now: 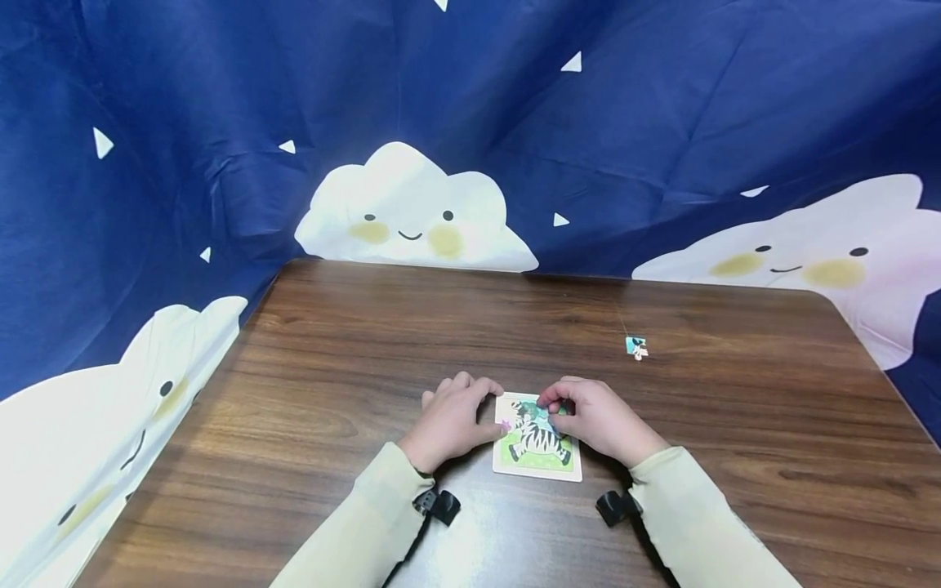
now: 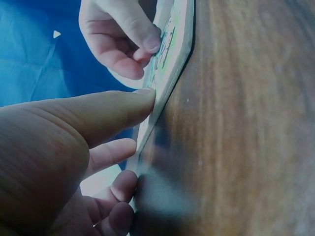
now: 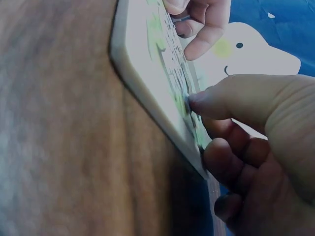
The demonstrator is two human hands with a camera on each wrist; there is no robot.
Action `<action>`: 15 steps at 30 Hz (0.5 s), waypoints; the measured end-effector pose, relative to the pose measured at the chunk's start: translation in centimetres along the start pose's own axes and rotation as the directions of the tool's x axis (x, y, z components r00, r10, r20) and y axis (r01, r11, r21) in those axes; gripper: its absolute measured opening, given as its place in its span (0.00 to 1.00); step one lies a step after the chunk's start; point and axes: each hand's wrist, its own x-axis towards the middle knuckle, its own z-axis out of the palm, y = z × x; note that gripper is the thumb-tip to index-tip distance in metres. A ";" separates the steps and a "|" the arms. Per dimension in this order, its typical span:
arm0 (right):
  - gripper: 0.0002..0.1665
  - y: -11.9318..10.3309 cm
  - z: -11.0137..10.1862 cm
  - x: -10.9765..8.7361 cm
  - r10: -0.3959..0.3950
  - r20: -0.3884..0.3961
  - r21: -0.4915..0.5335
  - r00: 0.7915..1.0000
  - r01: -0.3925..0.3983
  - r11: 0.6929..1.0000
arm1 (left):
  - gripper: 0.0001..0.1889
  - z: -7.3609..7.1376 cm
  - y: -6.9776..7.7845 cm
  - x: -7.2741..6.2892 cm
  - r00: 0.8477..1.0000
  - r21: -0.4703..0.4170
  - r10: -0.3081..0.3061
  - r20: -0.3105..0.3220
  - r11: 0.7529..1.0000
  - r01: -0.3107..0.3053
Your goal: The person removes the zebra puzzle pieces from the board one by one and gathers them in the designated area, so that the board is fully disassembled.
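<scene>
A small square jigsaw puzzle board (image 1: 537, 473) with a pale rim lies flat on the table, showing a running zebra on green. At its left side is my left hand (image 1: 452, 416); the thumb touches the left edge and the index finger reaches the upper left corner, the other fingers loosely spread. Over the upper right part, my right hand (image 1: 595, 416) pinches a puzzle piece (image 3: 186, 104) between thumb and index finger at the picture's surface. Fingers partly hide this piece, so how it sits cannot be told. Another puzzle piece (image 1: 636, 347), teal with black and white, lies apart on the table.
The brown wood-grain table (image 1: 353, 343) extends around the board. Behind it and to the left hangs a dark blue cloth (image 1: 470, 82) with smiling white clouds (image 1: 408, 204) and small white triangles.
</scene>
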 end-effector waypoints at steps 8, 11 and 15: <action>0.13 0.0 0.1 0.0 -0.026 -0.019 -0.011 0.999 0.026 1.000 | 0.27 0.2 -0.1 0.0 1.000 0.003 0.005 -0.005 1.000 -0.005; 0.14 0.0 0.3 0.1 -0.021 -0.021 -0.028 1.000 0.020 0.999 | 0.27 0.2 -0.2 0.0 1.000 0.001 0.005 -0.006 1.000 -0.005; 0.12 0.0 0.5 0.3 -0.021 -0.025 -0.039 0.999 0.020 0.999 | 0.27 0.3 -0.2 0.0 1.000 0.004 0.006 -0.009 1.000 -0.006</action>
